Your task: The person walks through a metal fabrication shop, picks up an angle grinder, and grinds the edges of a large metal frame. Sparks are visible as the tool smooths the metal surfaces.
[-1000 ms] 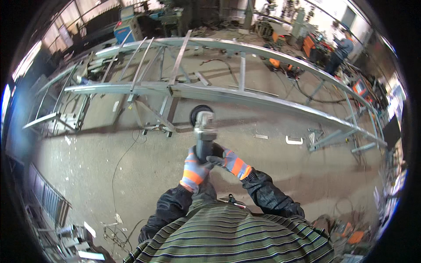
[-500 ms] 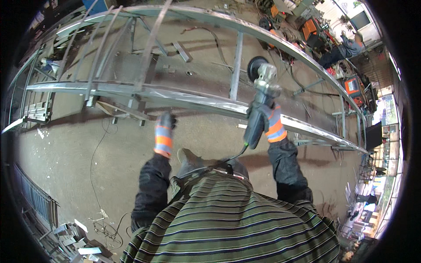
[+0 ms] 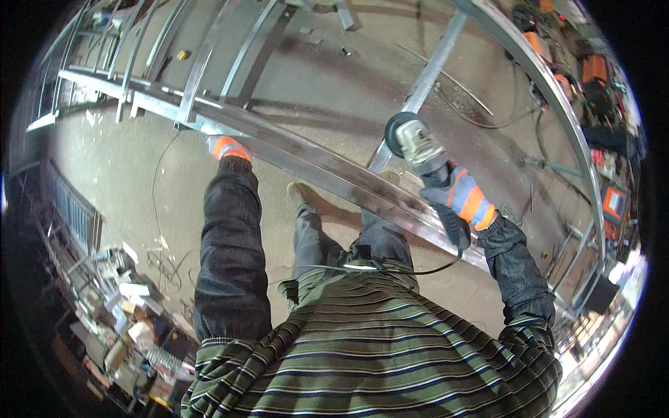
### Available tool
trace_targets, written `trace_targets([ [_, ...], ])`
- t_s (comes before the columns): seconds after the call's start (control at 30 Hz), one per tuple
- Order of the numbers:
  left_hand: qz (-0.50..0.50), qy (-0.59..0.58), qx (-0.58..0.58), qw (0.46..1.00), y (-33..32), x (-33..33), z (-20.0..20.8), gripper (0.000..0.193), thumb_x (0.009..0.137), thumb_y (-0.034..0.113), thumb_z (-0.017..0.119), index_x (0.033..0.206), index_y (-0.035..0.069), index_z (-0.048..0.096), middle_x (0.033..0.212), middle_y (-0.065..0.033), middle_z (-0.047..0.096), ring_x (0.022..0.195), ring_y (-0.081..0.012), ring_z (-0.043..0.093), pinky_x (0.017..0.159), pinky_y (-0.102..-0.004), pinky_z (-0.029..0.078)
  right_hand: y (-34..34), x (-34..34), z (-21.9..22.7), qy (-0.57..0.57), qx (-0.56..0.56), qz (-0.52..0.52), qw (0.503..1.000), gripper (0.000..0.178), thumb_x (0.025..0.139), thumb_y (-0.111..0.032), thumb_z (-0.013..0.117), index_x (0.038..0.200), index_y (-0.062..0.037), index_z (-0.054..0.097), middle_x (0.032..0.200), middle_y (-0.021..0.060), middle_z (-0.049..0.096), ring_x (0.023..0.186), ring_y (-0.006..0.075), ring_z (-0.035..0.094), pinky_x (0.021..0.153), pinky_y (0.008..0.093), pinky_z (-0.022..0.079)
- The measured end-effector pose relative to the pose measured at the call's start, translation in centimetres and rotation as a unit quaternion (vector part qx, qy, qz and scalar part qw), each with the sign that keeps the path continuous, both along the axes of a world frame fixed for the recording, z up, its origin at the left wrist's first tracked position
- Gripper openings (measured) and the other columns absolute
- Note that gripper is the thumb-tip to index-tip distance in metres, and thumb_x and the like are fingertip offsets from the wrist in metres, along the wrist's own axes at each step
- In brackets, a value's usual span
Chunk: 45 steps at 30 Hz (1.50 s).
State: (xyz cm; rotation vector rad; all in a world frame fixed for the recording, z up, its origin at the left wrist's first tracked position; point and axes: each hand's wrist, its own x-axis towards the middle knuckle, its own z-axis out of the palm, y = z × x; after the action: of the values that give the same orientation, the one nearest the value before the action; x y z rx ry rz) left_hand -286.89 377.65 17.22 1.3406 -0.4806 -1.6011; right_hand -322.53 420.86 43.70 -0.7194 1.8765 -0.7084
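My right hand (image 3: 453,191), in a grey and orange striped glove, is wrapped around the body of an angle grinder (image 3: 423,148). The grinder's dark round disc points up and left, over a crossbar of the steel frame. Its cable runs from the rear end back across my waist. My left hand (image 3: 228,147), gloved the same way, is at the near edge of a long shiny square-tube beam (image 3: 279,148). The fingers of that hand are hidden at the beam, so their grip does not show.
Thin upright bars (image 3: 202,63) join the beam at the left, and a curved outer rail (image 3: 550,83) bounds the frame at the right. Scrap pieces (image 3: 132,306) are heaped at the lower left. An orange machine (image 3: 613,202) stands at the far right. Loose cables cross the floor.
My left hand has gone from free air to the beam's near edge. My right hand has moved right with the grinder, whose disc is now over the crossbar. The view has turned and shifted.
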Motion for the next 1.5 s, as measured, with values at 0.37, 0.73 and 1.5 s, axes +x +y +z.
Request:
trace_targets([
  [0.37, 0.117, -0.270, 0.018, 0.956, 3.4, -1.7, 2.3, 0.034, 0.104, 0.028, 0.048, 0.110, 0.002, 0.068, 0.106, -0.0129, 0.071, 0.089, -0.0256, 0.067, 0.082, -0.0390, 0.053, -8.9, 4.5, -6.1, -0.022, 0.036, 0.206, 0.978, 0.080, 0.072, -0.049, 0.087, 0.122, 0.0082, 0.063, 0.105, 0.0285, 0.072, 0.101, 0.0364, 0.071, 0.089, 0.0415, 0.054],
  [0.73, -0.097, -0.615, -0.014, 0.782, 3.8, -2.0, 3.2, 0.033, 0.104, 0.033, 0.053, 0.109, 0.006, 0.071, 0.105, -0.0086, 0.073, 0.090, -0.0224, 0.069, 0.080, -0.0351, 0.054, -17.4, 6.6, -6.7, -0.028, 0.044, 0.225, 0.973, 0.073, 0.071, -0.051, 0.085, 0.113, 0.0059, 0.068, 0.100, 0.0276, 0.072, 0.095, 0.0381, 0.071, 0.082, 0.0434, 0.054],
  [1.5, 0.009, -0.089, 0.015, 0.996, 24.2, -9.5, 5.8, 0.066, 0.102, 0.058, 0.043, 0.143, 0.008, 0.055, 0.144, -0.0098, 0.057, 0.127, -0.0286, 0.054, 0.108, -0.0432, 0.040, 17.7, -5.2, -5.1, -0.029, 0.098, 0.232, 0.967, 0.068, 0.071, -0.043, 0.083, 0.121, -0.0003, 0.065, 0.101, 0.0275, 0.072, 0.096, 0.0381, 0.072, 0.084, 0.0414, 0.055],
])
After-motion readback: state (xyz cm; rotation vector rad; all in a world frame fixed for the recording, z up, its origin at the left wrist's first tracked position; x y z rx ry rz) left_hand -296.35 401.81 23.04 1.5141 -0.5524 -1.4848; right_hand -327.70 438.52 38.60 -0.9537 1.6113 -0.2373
